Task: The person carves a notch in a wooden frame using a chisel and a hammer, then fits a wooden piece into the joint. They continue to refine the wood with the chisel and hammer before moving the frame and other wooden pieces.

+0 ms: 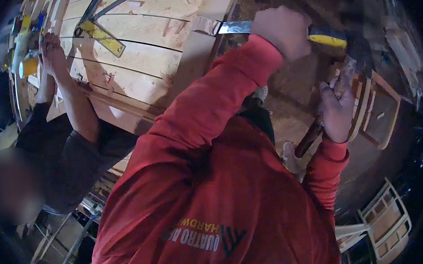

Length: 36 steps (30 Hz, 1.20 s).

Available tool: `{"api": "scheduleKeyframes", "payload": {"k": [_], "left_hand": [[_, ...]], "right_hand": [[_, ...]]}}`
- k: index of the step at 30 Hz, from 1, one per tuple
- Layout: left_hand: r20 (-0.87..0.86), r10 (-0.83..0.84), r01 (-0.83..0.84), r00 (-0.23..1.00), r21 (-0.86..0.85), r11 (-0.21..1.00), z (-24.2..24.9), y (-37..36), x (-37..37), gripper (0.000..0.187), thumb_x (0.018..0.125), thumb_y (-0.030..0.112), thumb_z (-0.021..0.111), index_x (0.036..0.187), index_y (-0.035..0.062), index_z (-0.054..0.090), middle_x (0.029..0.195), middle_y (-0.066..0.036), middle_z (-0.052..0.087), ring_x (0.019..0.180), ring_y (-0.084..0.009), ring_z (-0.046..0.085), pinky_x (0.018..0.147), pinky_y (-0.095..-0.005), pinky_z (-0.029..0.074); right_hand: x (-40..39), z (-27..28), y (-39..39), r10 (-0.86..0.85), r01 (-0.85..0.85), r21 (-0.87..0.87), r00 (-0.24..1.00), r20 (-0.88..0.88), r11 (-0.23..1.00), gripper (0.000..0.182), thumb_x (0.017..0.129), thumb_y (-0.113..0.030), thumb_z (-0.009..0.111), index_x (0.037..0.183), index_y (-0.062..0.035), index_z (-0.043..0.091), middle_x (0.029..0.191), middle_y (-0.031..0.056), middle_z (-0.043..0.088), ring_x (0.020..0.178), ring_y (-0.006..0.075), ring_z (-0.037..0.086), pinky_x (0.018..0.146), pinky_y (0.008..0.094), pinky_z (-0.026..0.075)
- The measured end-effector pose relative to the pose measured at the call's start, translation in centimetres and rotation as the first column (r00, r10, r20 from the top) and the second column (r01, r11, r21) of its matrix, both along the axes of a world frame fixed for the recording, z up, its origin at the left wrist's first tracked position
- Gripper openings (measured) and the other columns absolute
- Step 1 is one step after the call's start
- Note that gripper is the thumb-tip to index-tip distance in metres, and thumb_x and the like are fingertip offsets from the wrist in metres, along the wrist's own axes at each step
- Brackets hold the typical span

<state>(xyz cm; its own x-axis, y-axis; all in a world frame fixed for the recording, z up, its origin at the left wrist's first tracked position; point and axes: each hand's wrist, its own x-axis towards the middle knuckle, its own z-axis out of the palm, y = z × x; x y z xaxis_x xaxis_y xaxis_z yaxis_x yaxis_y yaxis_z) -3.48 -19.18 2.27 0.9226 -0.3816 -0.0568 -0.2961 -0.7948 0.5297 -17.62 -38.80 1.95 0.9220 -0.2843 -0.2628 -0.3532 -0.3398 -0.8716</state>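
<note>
My left hand (283,31) is wrapped around a chisel with a yellow-and-black handle (327,40). The chisel's flat steel blade (235,27) points left, its edge right at the end of a wooden piece (206,25) on the slatted tabletop's border. In my right hand (337,109) is a hammer, gripped by its worn wooden handle (310,137). The dark hammer head (359,50) sits just beyond the butt of the chisel handle and overlaps it in this view.
A yellow square (103,37) and a dark metal wrench (116,3) lie on the slatted tabletop (142,58) among wood shavings. At the left, another person (80,146) leans there, hands together. Wooden chairs (387,222) stand at the right.
</note>
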Motion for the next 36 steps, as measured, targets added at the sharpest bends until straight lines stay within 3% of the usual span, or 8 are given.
{"api": "scheduleKeyframes", "payload": {"k": [4,7,13,16,22,28,33,36], "left_hand": [[-0.102,-0.226,0.221,0.969,-0.058,0.974,-0.4,0.3,2.3,0.031,0.072,0.040,0.073,0.090,0.0163,0.082,0.085,-0.017,0.076,0.083,-0.0373,0.076,0.075,-0.0501,0.062],[-0.110,-0.012,0.013,0.994,0.010,1.000,0.9,0.2,0.4,0.022,0.079,0.030,0.071,0.091,0.0140,0.079,0.088,-0.015,0.076,0.091,-0.0342,0.076,0.081,-0.0460,0.061],[0.372,0.169,-0.123,0.913,-0.145,0.982,0.4,-0.6,-4.1,0.029,0.079,0.034,0.074,0.098,0.0150,0.065,0.081,-0.011,0.071,0.073,-0.0351,0.073,0.063,-0.0501,0.059],[0.174,0.196,-0.169,0.965,-0.160,0.973,4.0,0.1,-7.9,0.027,0.080,0.031,0.072,0.101,0.0145,0.065,0.085,-0.011,0.070,0.073,-0.0351,0.072,0.062,-0.0485,0.059],[0.302,0.588,-0.648,0.750,0.160,0.745,-1.9,10.1,-6.2,0.032,0.084,0.033,0.072,0.102,0.0072,0.071,0.100,-0.020,0.069,0.084,-0.0368,0.073,0.073,-0.0493,0.060],[0.209,0.634,-0.665,0.745,0.310,0.679,-1.7,8.9,-5.8,0.028,0.082,0.029,0.073,0.097,0.0066,0.076,0.112,-0.023,0.066,0.093,-0.0427,0.071,0.082,-0.0500,0.060],[0.204,0.452,-0.493,0.868,0.261,0.830,-3.6,7.2,-7.0,0.023,0.079,0.020,0.071,0.097,0.0064,0.075,0.090,-0.021,0.067,0.084,-0.0389,0.071,0.074,-0.0495,0.059],[0.409,0.491,-0.508,0.769,-0.076,0.858,-9.6,-1.5,-9.2,0.026,0.082,0.025,0.072,0.099,0.0057,0.074,0.076,-0.015,0.067,0.071,-0.0322,0.070,0.067,-0.0472,0.057]], "right_hand": [[1.0,1.1,-0.2,0.068,-0.070,-0.022,0.996,-0.054,0.997,0.014,0.094,-0.004,0.060,0.107,-0.0085,0.056,0.076,-0.0014,0.056,0.055,0.0070,0.050,0.047,0.0256,0.040],[1.7,1.0,-1.0,0.078,-0.080,-0.028,0.995,-0.066,0.996,0.013,0.095,-0.003,0.060,0.105,-0.0088,0.055,0.074,-0.0014,0.056,0.053,0.0073,0.050,0.047,0.0259,0.040],[1.1,0.1,-2.1,0.054,-0.054,0.001,0.998,-0.021,0.999,0.012,0.096,-0.006,0.062,0.104,-0.0097,0.055,0.074,0.0001,0.060,0.052,0.0076,0.051,0.046,0.0259,0.041],[0.4,-1.6,-5.3,0.099,-0.097,0.034,0.994,-0.046,0.995,0.012,0.096,-0.007,0.064,0.102,-0.0103,0.054,0.073,-0.0004,0.058,0.051,0.0074,0.050,0.045,0.0261,0.041],[0.5,-1.7,-8.7,0.157,-0.151,0.085,0.985,-0.074,0.985,0.014,0.096,-0.009,0.066,0.100,-0.0105,0.052,0.069,-0.0031,0.050,0.050,0.0070,0.048,0.044,0.0256,0.041],[1.4,-2.2,-10.9,0.245,-0.229,0.160,0.965,-0.092,0.960,0.016,0.095,-0.009,0.068,0.099,-0.0093,0.053,0.071,-0.0032,0.050,0.053,0.0069,0.049,0.046,0.0261,0.041],[1.0,-3.3,-13.8,0.347,-0.342,0.081,0.935,-0.069,0.936,0.014,0.095,-0.008,0.068,0.097,-0.0081,0.054,0.071,-0.0025,0.051,0.054,0.0073,0.050,0.048,0.0267,0.041],[0.9,-3.1,-14.5,0.358,-0.341,0.142,0.925,-0.123,0.929,0.015,0.096,-0.009,0.067,0.097,-0.0102,0.052,0.068,-0.0023,0.051,0.049,0.0073,0.048,0.046,0.0260,0.041]]}}
